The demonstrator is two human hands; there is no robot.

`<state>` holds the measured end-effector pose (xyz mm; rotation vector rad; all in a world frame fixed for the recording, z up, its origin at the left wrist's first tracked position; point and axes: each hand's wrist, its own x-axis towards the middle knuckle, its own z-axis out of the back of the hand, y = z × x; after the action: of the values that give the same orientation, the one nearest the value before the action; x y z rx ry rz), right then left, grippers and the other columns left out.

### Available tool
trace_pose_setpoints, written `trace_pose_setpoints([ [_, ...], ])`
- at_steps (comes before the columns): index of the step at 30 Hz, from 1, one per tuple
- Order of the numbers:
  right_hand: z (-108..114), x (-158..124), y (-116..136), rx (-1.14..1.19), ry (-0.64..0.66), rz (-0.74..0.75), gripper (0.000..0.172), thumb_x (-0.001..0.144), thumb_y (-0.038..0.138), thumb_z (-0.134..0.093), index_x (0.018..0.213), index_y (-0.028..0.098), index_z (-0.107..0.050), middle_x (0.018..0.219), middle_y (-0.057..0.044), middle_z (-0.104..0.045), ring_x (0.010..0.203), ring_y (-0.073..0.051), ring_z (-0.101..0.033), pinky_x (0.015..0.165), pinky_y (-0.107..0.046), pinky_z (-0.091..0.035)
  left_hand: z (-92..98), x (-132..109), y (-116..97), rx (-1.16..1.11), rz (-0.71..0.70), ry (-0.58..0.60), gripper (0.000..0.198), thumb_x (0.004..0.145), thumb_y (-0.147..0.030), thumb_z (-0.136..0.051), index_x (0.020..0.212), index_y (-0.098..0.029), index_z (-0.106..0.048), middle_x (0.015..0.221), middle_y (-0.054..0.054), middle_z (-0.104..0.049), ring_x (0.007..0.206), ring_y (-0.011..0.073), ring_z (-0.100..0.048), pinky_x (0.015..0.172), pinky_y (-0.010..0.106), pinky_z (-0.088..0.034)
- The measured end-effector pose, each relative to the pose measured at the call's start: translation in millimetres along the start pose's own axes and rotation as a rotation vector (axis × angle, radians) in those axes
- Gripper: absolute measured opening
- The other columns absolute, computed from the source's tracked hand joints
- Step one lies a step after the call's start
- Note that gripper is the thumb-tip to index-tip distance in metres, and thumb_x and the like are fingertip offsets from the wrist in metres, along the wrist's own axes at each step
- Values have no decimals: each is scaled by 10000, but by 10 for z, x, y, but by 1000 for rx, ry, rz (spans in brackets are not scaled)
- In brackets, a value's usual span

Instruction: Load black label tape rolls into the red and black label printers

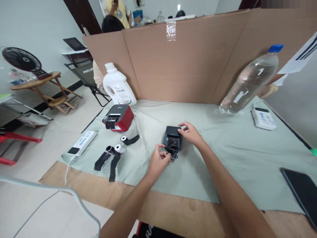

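A small black portable label printer [172,131] lies on the pale green cloth in front of me. Black patterned paper [173,144] hangs out of its near side. My left hand [158,161] pinches the lower left part of this paper between thumb and fingers. At the printer's upper right corner, my right hand [190,133] rests its fingertips on the edge, fingers spread and curved without wrapping round it. Left of my hands are several small rolls with black strips, among them a white-cored roll [120,149] and another roll [124,138].
A red and black printer [121,116] and a white jug [118,86] stand at the left, beside a white power bank [83,142]. To the right are a leaning water bottle [250,84], another white device [264,118] and a phone [300,191]. A cardboard wall [183,66] closes the back.
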<state>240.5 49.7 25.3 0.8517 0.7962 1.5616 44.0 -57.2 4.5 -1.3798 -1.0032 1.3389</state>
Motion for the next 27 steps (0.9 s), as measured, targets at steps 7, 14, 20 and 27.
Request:
trace_pose_setpoints([
  [7,-53,30,-8,-52,104,-60,396,862,288,-608,1238,164,-632,1284,-130,-596,924,-184,-616,931,-364,-497,33,28,49,20,-17,-20,370,737,-237,-626,1026,-232,-395,511,-138,-482,466,90,-476,515,181,-341],
  [14,-87,12,-28,-171,186,-136,471,936,305,-550,1388,172,-533,1365,-145,-555,1267,-242,-543,1106,-378,-403,53,42,53,60,-40,-50,341,734,-193,-600,1018,-228,-415,514,-141,-431,487,97,-469,541,196,-330],
  [20,-220,-159,358,-342,121,-262,534,991,379,-461,1489,187,-433,1381,-178,-477,1217,-271,-600,1072,-377,-419,43,43,65,195,-126,-53,334,743,-186,-583,1028,-230,-415,504,-138,-458,468,106,-441,549,210,-319],
  [27,-708,-326,866,-664,21,-373,1052,741,527,-775,1595,226,-241,1589,-300,-193,1230,-462,-552,922,-517,-482,105,36,80,348,-251,-58,265,748,-230,-594,894,-251,-373,483,-122,-461,458,125,-422,530,231,-269],
])
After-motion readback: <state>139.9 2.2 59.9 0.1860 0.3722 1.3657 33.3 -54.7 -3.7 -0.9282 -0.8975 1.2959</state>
